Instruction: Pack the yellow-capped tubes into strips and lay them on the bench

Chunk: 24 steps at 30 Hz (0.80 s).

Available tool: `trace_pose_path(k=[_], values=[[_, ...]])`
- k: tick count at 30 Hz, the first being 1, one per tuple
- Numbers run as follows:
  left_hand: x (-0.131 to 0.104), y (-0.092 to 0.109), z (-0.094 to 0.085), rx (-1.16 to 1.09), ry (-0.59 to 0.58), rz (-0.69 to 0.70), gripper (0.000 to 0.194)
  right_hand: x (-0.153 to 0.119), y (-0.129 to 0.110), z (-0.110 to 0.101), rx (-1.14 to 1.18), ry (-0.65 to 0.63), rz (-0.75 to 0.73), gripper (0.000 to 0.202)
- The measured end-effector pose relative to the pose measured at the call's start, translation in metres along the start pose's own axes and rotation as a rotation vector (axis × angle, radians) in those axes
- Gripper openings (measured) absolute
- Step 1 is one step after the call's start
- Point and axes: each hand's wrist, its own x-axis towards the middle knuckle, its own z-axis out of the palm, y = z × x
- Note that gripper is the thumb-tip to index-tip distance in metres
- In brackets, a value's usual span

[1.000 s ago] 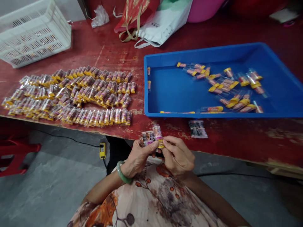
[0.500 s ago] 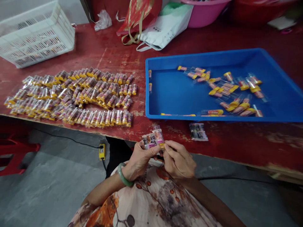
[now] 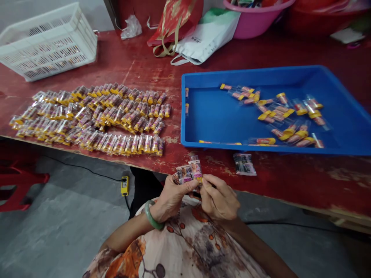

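My left hand (image 3: 173,195), with a green bangle at its wrist, is closed on small printed packets (image 3: 184,173) that fan out above the thumb. Upright beside them is a small clear tube (image 3: 195,168) with a printed wrap and yellow at its lower end. The fingers of my right hand (image 3: 220,196) are pinched at that lower end, which they partly hide. Both hands are in front of the table's near edge. A little to the right, more printed packets (image 3: 245,164) lie on the table.
Rows of yellow-capped tubes (image 3: 116,112) cover the table's left part. A blue tray (image 3: 208,112) on the right holds several loose tubes. Behind are a white crate (image 3: 58,50), bags (image 3: 207,38) and a pink basin (image 3: 252,23). A red stool (image 3: 26,181) stands at left.
The view has shifted slightly, so the table and its things appear a little lower and further right. Both hands keep nearly the same hold on the packets and tube.
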Motion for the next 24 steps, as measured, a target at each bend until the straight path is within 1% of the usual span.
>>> trace_pose_path(k=[7, 9, 12, 16, 18, 19, 21, 22, 24], values=[[0.000, 0.003, -0.006, -0.014, -0.007, 0.012, 0.032, 0.001, -0.001, 0.007, 0.031, -0.007, 0.018, 0.028], [0.001, 0.003, -0.010, -0.020, -0.008, 0.021, 0.031, 0.002, -0.003, 0.009, 0.028, -0.025, 0.003, 0.029], [0.004, 0.004, -0.016, -0.019, -0.010, 0.044, 0.029, 0.003, -0.005, 0.013, 0.024, -0.087, -0.018, 0.030], [0.008, 0.005, -0.027, -0.037, -0.011, 0.075, 0.027, 0.004, -0.006, 0.019, 0.087, -0.158, 0.025, 0.030], [0.009, 0.007, -0.033, -0.046, -0.001, 0.076, 0.028, 0.005, -0.005, 0.018, 0.172, -0.242, 0.056, 0.032], [0.010, 0.007, -0.036, -0.047, 0.006, 0.077, 0.028, 0.007, -0.004, 0.017, 0.232, -0.289, 0.094, 0.032], [0.011, 0.009, -0.042, -0.036, 0.027, 0.089, 0.029, 0.012, -0.003, 0.015, 0.372, -0.365, 0.223, 0.029], [0.011, 0.009, -0.045, -0.025, 0.039, 0.098, 0.029, 0.015, -0.003, 0.015, 0.442, -0.390, 0.313, 0.026], [0.012, 0.010, -0.049, -0.004, 0.058, 0.111, 0.029, 0.024, -0.002, 0.016, 0.577, -0.399, 0.515, 0.022]])
